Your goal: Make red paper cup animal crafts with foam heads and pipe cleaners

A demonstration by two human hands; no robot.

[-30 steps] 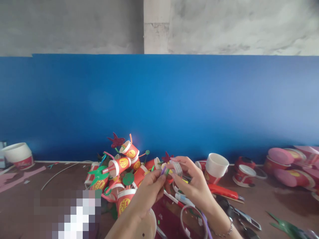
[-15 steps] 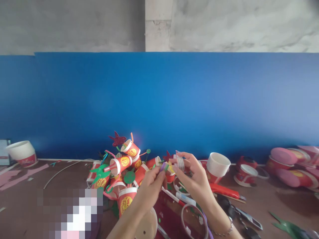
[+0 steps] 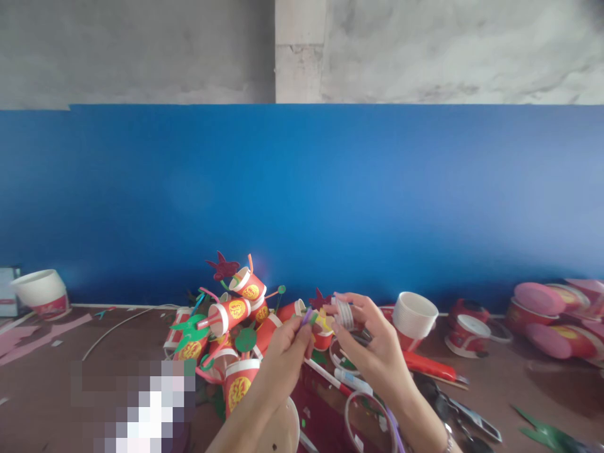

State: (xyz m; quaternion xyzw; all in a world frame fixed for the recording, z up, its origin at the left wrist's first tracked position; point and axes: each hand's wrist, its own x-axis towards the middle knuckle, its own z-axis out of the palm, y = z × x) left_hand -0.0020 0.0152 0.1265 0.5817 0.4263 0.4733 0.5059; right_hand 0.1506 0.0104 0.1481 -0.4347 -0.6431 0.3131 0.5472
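Note:
Just left of the picture's middle line, my left hand (image 3: 290, 346) pinches a thin purple piece (image 3: 306, 316) with some green beside it. A few centimetres to its right, my right hand (image 3: 375, 343) curls around a small white ringed roll (image 3: 345, 313), with several fingers bent over it. Between the hands a yellow cut-out shape (image 3: 324, 319) shows; whether a hand touches it I cannot tell. Behind and left of the hands lies a pile of red paper cups (image 3: 236, 309) with yellow emblems, bearing straws and a green cut-out (image 3: 191, 338).
White paper cups stand in a stack (image 3: 415, 314) at right. Near it lie a red-handled tool (image 3: 431, 366), a glue tube (image 3: 353, 380), a clear tape roll (image 3: 370, 421) and green scissors (image 3: 547, 434). Pink-topped cups (image 3: 542, 299) sit far right. A blue panel (image 3: 302, 201) rises behind the table.
My right hand has shifted slightly right and down from my left hand, with the white roll still in it. More of the yellow shape shows between them.

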